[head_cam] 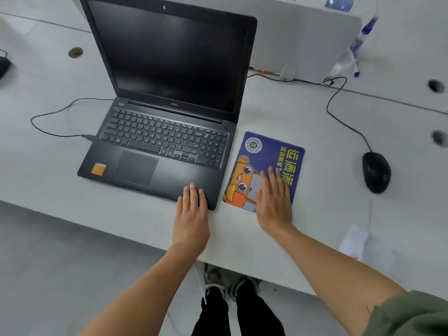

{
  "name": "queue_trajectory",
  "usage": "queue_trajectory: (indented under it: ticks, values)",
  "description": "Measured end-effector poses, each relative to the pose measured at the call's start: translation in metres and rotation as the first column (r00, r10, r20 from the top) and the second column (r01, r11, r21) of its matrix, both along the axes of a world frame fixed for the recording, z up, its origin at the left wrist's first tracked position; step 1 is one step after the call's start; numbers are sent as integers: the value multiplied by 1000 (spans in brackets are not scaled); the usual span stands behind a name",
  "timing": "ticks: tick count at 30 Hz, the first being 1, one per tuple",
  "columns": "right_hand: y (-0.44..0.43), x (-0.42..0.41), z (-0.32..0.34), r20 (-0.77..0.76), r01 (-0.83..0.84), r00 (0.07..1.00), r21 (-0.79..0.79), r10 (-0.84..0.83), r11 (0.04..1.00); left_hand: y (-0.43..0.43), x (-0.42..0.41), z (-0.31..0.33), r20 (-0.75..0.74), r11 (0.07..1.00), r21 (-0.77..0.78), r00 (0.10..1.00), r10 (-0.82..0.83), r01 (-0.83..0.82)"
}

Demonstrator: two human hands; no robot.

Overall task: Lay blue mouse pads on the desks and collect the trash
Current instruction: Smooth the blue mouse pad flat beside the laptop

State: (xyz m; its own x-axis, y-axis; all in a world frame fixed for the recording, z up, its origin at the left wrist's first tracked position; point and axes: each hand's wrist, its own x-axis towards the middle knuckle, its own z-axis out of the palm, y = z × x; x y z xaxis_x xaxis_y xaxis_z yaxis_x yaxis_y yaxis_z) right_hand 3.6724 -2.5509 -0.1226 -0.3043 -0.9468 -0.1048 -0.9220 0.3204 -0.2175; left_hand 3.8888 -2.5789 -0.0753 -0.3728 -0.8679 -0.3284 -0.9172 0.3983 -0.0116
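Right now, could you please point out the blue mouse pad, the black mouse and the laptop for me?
blue mouse pad (264,151): head view, on its blue upper area.
black mouse (376,172): head view, middle of its back.
laptop (167,139): head view, on its keyboard.

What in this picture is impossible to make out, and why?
Head view only:
- Mouse pad: its near right part is covered by the right hand.
- Black object at the left edge: cut off by the frame.
- White scrap near the desk's front edge: too blurred to identify.
- Blue item at the top edge: cut off and blurred.
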Motion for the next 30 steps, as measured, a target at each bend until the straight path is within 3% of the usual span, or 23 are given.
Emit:
queue_trajectory:
  ticks: [7, 17, 22, 30]
  values:
    - [18, -25, 2, -80, 44, 996, 35, -41, 998, -1, 5, 1, 23, 999, 3, 999, -43, 43]
    - [-68, 70, 2, 26, 24, 999, 3, -24, 1000, -3, 12, -5, 7, 994, 3, 994, -108, 108]
    - [-37, 46, 3, 25, 56, 998, -17, -55, 998, -5, 11, 3, 102, 987, 51, 982, -157, 153]
    - [38, -2, 16, -43, 102, 994, 103, -98, 989, -15, 9, 15, 165, 971, 121, 961, -223, 205]
